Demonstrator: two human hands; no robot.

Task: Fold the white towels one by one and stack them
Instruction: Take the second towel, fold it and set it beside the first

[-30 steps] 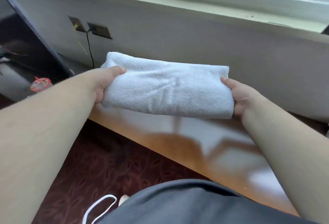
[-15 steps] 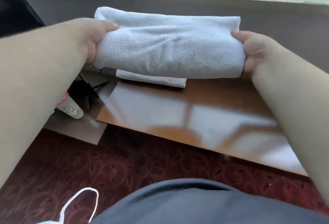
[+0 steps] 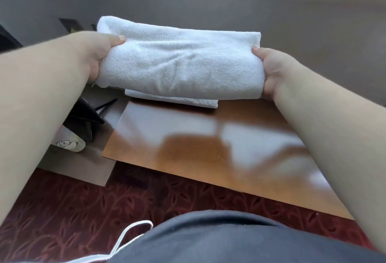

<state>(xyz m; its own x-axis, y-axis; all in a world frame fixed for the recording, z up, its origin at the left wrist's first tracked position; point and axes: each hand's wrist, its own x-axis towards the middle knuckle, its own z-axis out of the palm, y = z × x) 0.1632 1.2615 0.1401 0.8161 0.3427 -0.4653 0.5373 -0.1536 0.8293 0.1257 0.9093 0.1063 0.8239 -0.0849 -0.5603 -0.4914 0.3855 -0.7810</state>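
Observation:
I hold a folded white towel (image 3: 179,62) in the air by its two short ends. My left hand (image 3: 98,53) grips the left end and my right hand (image 3: 271,72) grips the right end. The towel hangs over the far edge of the brown wooden table (image 3: 208,147). Just beneath it lies another folded white towel (image 3: 177,100) on the table, mostly hidden; only its near edge shows. I cannot tell whether the two towels touch.
A grey wall (image 3: 208,7) under a window ledge runs close behind the table. Left of the table stand a black object (image 3: 83,116) and a white bottle with a cartoon print (image 3: 69,142) on a grey floor plate. Dark red patterned carpet (image 3: 62,210) lies below.
I have carried the folded towel forward and down over the table's far edge, above the towel lying there. Both hands keep their grip on its ends.

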